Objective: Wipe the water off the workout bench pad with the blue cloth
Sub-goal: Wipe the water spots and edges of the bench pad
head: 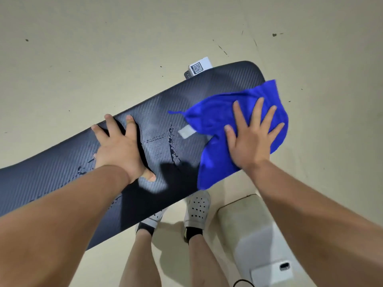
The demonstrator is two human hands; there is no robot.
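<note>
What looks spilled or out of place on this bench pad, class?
Water streaks and droplets lie on the bench pad between the left hand and the right hand, which presses the blue cloth flat; the cloth overhangs the pad's near edge.

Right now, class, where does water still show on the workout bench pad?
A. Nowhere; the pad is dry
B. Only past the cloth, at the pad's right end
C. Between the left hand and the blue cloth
C: wet streaks and drops of water glisten on the bench pad between the left hand and the blue cloth, which the right hand presses flat.
</note>
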